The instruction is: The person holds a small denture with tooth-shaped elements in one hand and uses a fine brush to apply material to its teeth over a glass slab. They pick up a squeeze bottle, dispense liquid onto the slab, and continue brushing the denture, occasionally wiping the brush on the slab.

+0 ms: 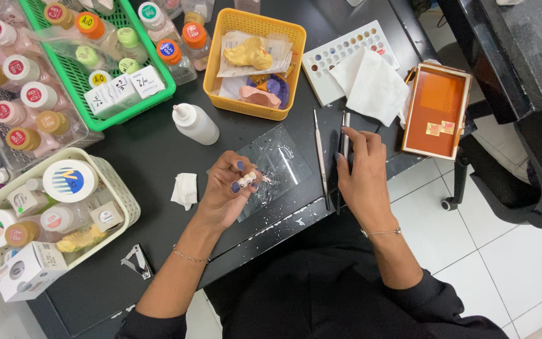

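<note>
Left hand [230, 188] pinches, seemingly, small teeth [247, 179].

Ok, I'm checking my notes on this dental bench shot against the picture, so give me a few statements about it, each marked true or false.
1. The left hand holds a small row of teeth in its fingertips. True.
2. The right hand rests on the white squeeze bottle. False: it touches the thin tools lying on the black table; the bottle lies apart.
3. The yellow basket holds dental casts. True.
4. The folded white tissue lies in the green basket. False: it lies over the white palette.
5. Both wrists wear a thin bracelet. True.
</note>
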